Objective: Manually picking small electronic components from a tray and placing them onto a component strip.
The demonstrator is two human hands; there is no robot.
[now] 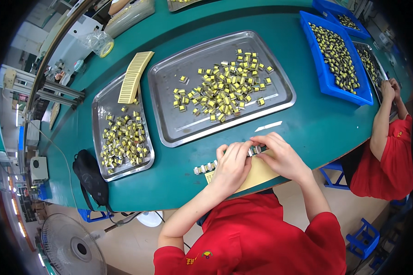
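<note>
On the green table's near edge, a row of small yellow-wrapped transformers (205,168) lies along the upper side of a yellow label sheet (260,173). My left hand (233,166) is closed over the middle of this row, its fingers bent and covering several pieces. At the row's right end, my right hand (285,158) pinches the last transformers between thumb and fingers. A few pieces show between the two hands; the fingertips partly hide them. Just beyond my right hand lies a thin white strip (268,126).
A large metal tray (170,123) holds loose transformers. Left of it stands a smaller metal tray (124,173), with a stack of yellow sheets (135,75) across its far end. A black pouch (89,172) lies at left. At right are a full blue bin (323,85) and another person's hands (390,89).
</note>
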